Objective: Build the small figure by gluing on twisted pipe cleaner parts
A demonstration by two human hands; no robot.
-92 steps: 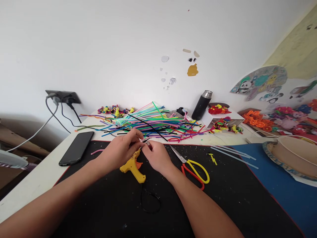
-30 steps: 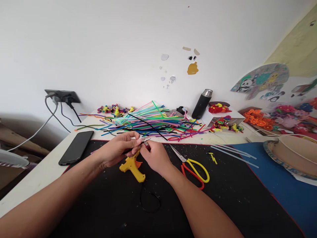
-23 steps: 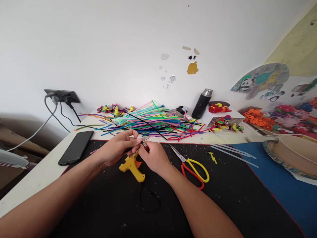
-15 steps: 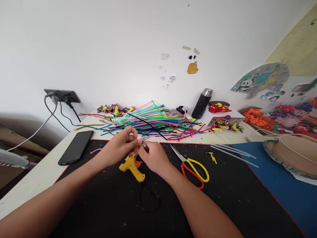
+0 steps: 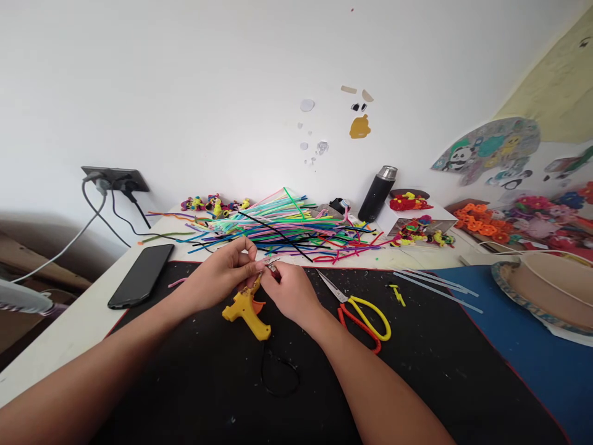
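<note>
Barely shifted: both hands stay pinched together at frame centre.
Left hand (image 5: pixel 221 282) and right hand (image 5: pixel 291 292) fingers hold a small dark craft piece (image 5: pixel 271 270) above the yellow plastic glue gun (image 5: pixel 246 309).

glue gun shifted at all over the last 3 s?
No. The glue gun lies where it did beside the scissors; the slight offset matches the camera's drift.

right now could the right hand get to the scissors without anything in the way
Probably yes. The scissors lie flat on the black mat just beside the right hand, with bare mat between them. But that hand's fingertips are pinching a small piece together with the left hand.
</note>
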